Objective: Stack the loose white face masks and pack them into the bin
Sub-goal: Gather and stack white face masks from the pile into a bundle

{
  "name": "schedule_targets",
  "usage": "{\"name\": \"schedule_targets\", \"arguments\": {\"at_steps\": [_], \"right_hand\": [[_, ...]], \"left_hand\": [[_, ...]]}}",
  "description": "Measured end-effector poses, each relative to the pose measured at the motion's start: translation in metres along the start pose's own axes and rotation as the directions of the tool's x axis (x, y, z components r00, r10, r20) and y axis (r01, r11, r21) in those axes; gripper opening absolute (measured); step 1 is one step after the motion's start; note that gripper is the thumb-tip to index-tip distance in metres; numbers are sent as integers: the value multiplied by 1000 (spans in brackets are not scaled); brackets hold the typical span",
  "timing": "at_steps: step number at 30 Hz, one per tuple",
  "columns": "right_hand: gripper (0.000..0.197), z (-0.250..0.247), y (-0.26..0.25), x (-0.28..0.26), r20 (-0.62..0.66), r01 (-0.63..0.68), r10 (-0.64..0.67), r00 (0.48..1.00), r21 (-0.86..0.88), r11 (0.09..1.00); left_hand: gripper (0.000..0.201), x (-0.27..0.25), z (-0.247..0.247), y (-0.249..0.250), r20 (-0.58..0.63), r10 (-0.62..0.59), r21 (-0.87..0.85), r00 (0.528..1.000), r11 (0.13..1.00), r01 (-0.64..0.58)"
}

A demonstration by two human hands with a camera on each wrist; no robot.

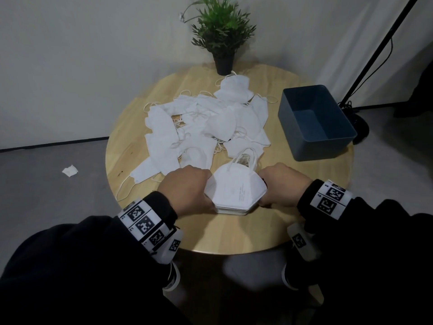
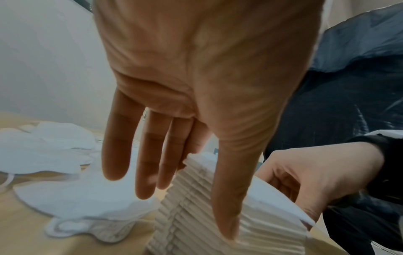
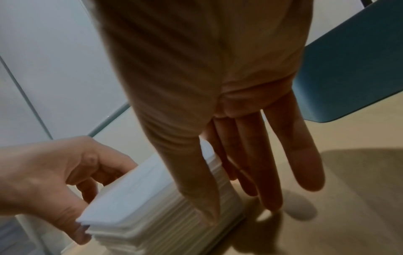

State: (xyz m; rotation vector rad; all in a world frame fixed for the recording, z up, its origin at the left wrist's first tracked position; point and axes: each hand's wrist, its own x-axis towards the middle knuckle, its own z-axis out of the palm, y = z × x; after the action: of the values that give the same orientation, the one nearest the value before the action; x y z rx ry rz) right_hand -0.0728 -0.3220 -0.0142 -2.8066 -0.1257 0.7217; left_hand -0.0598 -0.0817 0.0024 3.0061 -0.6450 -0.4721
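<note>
A neat stack of folded white masks lies at the near middle of the round wooden table. My left hand grips its left end, and my right hand grips its right end. In the left wrist view my left hand has its thumb on the stack's near side and its fingers at the far side. The right wrist view shows my right hand holding the stack the same way. A pile of loose masks lies behind. The dark blue bin stands on the right with nothing in it.
A potted plant stands at the table's far edge, behind the pile. A black lamp stand with a cable rises from the floor at the right, past the bin. A white scrap lies on the floor at the left.
</note>
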Motion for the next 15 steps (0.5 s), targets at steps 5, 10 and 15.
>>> {"name": "schedule_targets", "arguments": {"at_steps": [5,10,15], "right_hand": [[22,2,0,-2,-11,9,-9,1000,-20,1000],[25,2,1,-2,-16,9,-9,1000,-24,1000],[46,-9,6,-3,72,-52,51,996,15,999]], "left_hand": [[56,0,-1,0,-2,2,15,1000,1000,-2],[55,-1,-1,1,10,-10,26,1000,1000,10],[85,3,-11,-16,115,5,-29,993,1000,-2]]}}
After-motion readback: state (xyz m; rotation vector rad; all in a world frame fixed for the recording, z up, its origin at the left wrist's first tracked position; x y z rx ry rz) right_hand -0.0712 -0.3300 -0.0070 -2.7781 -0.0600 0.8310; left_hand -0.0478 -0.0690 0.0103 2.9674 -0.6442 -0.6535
